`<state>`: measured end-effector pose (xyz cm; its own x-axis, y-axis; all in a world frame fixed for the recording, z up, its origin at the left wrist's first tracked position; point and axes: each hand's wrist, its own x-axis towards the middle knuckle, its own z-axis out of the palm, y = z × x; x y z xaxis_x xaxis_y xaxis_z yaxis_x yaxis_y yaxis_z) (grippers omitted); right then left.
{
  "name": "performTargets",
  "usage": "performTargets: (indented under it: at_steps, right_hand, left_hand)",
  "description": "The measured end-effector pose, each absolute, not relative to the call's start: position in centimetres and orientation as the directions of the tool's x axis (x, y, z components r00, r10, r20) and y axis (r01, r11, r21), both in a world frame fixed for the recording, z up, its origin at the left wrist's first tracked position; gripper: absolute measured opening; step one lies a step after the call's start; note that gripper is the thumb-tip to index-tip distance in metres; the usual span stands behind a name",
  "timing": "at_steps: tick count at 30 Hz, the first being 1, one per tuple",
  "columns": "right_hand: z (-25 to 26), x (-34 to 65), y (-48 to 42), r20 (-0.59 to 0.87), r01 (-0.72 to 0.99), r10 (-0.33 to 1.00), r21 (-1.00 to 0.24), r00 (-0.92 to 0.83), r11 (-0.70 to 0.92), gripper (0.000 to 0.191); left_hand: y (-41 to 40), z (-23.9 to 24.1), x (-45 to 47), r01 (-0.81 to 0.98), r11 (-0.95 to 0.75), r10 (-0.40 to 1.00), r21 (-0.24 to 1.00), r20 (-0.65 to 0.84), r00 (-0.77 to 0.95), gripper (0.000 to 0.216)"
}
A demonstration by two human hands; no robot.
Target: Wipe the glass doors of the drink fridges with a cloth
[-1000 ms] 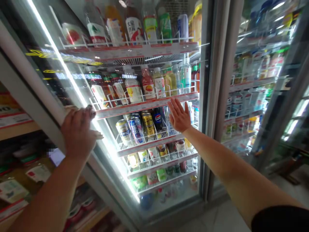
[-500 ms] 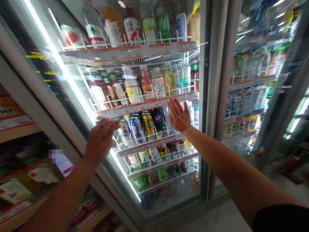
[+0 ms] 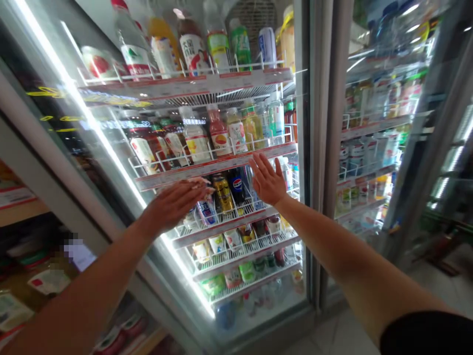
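A glass cooler door (image 3: 254, 308) stands before me, with rows of drinks behind it. My left hand (image 3: 181, 199) lies flattened at the glass, in front of the can shelf. A pale, crumpled piece of cloth or tissue (image 3: 201, 182) shows along its fingertips; the hand hides most of it and its kind is unclear. My right hand (image 3: 268, 180) has its fingers spread, palm to the glass, holding nothing. Between the hands, behind the glass, I see a gold can (image 3: 223, 194) and a dark Pepsi bottle (image 3: 237, 184).
Bottles fill the upper shelves, among them a pink-red bottle (image 3: 219, 133). Lower wire racks (image 3: 236, 261) hold more packaged drinks. A metal door frame (image 3: 318, 148) separates a second cooler (image 3: 369, 148) on the right. A shelf with jars (image 3: 48, 281) stands at the lower left.
My left hand has moved right across the glass, from the lit door edge to in front of the cans. My right hand stays at nearly the same place. The view has shifted slightly.
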<state>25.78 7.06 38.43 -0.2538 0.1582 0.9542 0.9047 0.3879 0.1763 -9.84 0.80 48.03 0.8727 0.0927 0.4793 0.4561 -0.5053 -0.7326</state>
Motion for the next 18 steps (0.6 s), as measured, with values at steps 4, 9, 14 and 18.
performTargets:
  at_steps: [4,9,14,18]
  right_hand:
    - [38.4,25.8,7.1,0.948,0.903,0.186,0.168,-0.257,0.396,0.079]
    - [38.3,25.9,7.1,0.937,0.897,0.235,0.14,-0.257,0.42,0.08]
    - [38.4,25.8,7.1,0.941,0.902,0.224,0.145,-0.253,0.407,0.081]
    - [38.3,25.8,7.2,0.946,0.903,0.191,0.169,-0.261,0.395,0.078]
  left_hand:
    - [1.3,51.8,-9.0,0.64,-0.378,0.054,-0.669,0.674,0.737,0.042]
    - [2.2,50.2,-4.9,0.675,-0.373,0.001,-0.637,0.727,0.687,0.044]
    - [2.6,48.4,-2.7,0.317,-0.479,0.029,-0.818,0.347,0.938,0.042]
    - [3.0,52.2,-3.2,0.697,-0.336,0.042,-0.634,0.729,0.684,0.047]
